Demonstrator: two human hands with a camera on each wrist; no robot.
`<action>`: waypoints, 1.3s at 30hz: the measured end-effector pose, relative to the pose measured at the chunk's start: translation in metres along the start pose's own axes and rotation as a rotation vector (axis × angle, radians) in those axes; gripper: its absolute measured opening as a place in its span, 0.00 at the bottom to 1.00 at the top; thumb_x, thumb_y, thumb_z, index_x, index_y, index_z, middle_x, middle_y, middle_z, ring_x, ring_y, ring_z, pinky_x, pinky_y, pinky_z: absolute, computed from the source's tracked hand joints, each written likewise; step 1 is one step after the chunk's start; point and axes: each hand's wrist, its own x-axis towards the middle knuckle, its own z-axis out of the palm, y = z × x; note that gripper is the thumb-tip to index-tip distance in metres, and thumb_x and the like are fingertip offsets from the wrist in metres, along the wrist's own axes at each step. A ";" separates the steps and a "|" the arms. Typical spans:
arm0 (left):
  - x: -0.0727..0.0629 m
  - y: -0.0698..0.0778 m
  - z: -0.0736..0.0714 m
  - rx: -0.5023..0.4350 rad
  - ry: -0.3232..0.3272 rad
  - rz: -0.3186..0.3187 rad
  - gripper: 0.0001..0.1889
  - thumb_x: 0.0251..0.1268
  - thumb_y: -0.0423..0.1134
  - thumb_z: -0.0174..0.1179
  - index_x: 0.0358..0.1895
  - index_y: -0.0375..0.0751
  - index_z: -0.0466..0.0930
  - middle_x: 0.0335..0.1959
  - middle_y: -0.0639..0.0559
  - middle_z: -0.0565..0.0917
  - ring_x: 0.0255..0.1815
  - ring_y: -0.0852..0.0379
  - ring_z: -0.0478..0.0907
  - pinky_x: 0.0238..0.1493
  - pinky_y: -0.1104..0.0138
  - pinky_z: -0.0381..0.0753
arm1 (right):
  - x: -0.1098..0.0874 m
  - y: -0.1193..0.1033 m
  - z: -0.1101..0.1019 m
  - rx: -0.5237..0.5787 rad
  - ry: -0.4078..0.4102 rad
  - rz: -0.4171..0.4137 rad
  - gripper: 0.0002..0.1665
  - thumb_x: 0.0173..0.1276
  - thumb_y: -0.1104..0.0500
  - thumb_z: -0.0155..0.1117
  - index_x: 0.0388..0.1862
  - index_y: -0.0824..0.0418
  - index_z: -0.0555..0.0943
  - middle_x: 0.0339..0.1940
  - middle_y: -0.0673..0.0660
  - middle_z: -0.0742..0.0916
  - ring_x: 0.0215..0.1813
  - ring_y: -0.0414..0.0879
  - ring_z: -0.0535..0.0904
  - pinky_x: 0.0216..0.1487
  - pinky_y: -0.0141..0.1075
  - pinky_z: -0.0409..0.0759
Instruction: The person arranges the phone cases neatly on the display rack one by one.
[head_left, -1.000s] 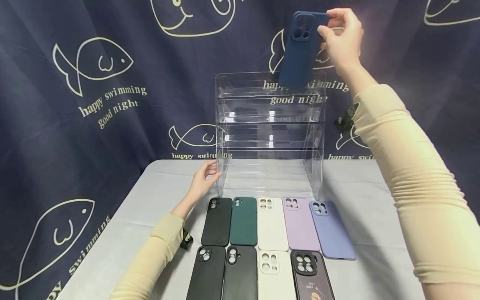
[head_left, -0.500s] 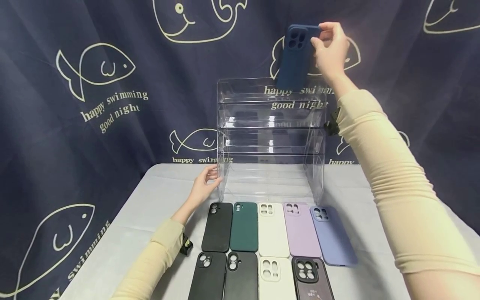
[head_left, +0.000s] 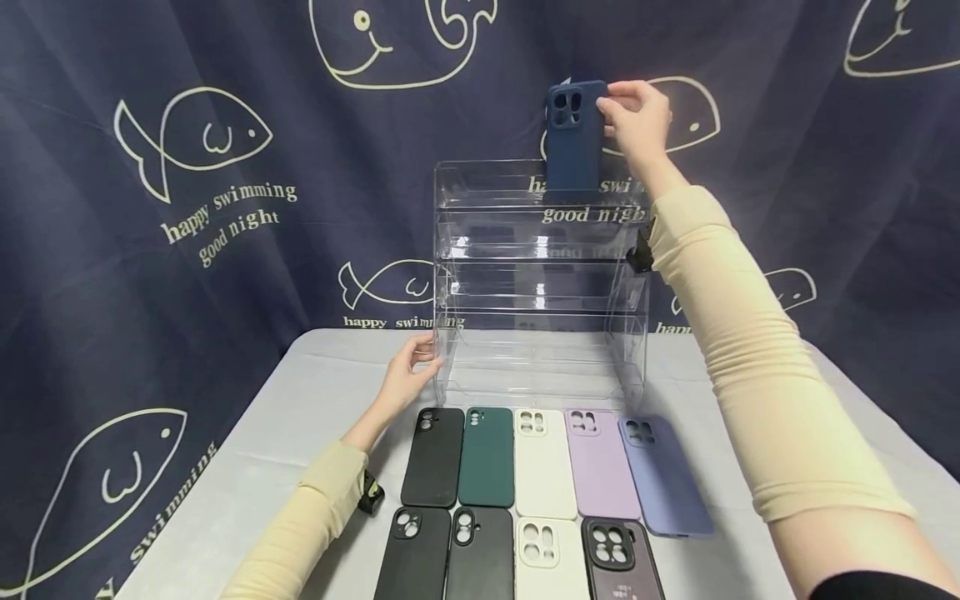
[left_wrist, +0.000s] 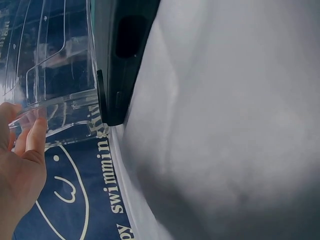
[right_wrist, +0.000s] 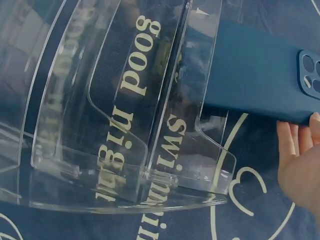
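Observation:
A dark blue phone case (head_left: 573, 154) stands upright at the top tier of a clear tiered display rack (head_left: 540, 337). My right hand (head_left: 640, 121) pinches the case by its upper right edge, between thumb and fingers. In the right wrist view the blue case (right_wrist: 250, 70) has its lower end behind the rack's clear front lip; whether it touches the bottom of the tier cannot be told. Low on the rack's left side, my left hand (head_left: 408, 371) grips the clear side wall, thumb in front, as the left wrist view shows of the hand (left_wrist: 25, 160) too.
Two rows of phone cases lie on the pale tablecloth (head_left: 262, 417) before the rack: black (head_left: 433, 458), green (head_left: 487, 458), white (head_left: 545, 467), lilac (head_left: 606, 467) and periwinkle (head_left: 667, 479) behind, several more in front. A dark blue fish-print curtain (head_left: 300, 125) hangs behind.
My right hand has brought the blue case down and to the left, from above the rack's right part to its top tier. My left hand keeps its grip on the rack.

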 end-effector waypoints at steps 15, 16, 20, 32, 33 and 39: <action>0.013 -0.030 0.005 0.025 0.035 0.044 0.22 0.60 0.29 0.60 0.58 0.30 0.69 0.53 0.33 0.77 0.52 0.38 0.76 0.61 0.52 0.74 | -0.004 0.023 -0.010 -0.306 0.066 -0.023 0.19 0.60 0.57 0.67 0.48 0.64 0.79 0.29 0.44 0.83 0.26 0.31 0.78 0.30 0.18 0.77; 0.013 -0.031 0.005 0.025 0.035 0.044 0.22 0.60 0.29 0.60 0.58 0.30 0.69 0.53 0.33 0.77 0.52 0.39 0.76 0.61 0.52 0.74 | -0.005 0.024 -0.010 -0.315 0.068 -0.030 0.19 0.60 0.57 0.67 0.48 0.64 0.79 0.29 0.44 0.83 0.26 0.31 0.78 0.30 0.18 0.77; 0.014 -0.032 0.004 0.028 0.028 0.028 0.22 0.60 0.29 0.60 0.58 0.30 0.69 0.54 0.34 0.77 0.53 0.39 0.76 0.63 0.54 0.73 | -0.007 0.026 -0.013 -0.347 0.087 -0.049 0.19 0.60 0.55 0.68 0.47 0.62 0.80 0.28 0.42 0.82 0.25 0.28 0.77 0.31 0.19 0.76; 0.014 -0.003 -0.003 0.023 0.004 0.051 0.22 0.59 0.24 0.58 0.57 0.21 0.66 0.52 0.26 0.75 0.52 0.32 0.74 0.64 0.48 0.70 | -0.016 0.017 -0.021 -0.348 0.014 -0.045 0.24 0.58 0.52 0.69 0.52 0.61 0.80 0.40 0.48 0.87 0.30 0.31 0.78 0.35 0.21 0.76; 0.014 -0.001 -0.003 0.024 -0.001 0.056 0.22 0.59 0.24 0.58 0.57 0.20 0.66 0.52 0.25 0.74 0.52 0.32 0.74 0.64 0.48 0.70 | -0.017 0.016 -0.022 -0.347 0.009 -0.045 0.25 0.58 0.52 0.69 0.52 0.61 0.80 0.40 0.49 0.87 0.31 0.31 0.78 0.36 0.21 0.76; 0.024 -0.021 -0.002 0.047 0.016 0.041 0.23 0.60 0.26 0.59 0.58 0.25 0.67 0.53 0.29 0.75 0.53 0.35 0.75 0.63 0.52 0.72 | -0.022 0.015 -0.027 -0.318 -0.024 -0.054 0.27 0.58 0.53 0.70 0.54 0.65 0.79 0.37 0.47 0.85 0.31 0.33 0.79 0.35 0.21 0.76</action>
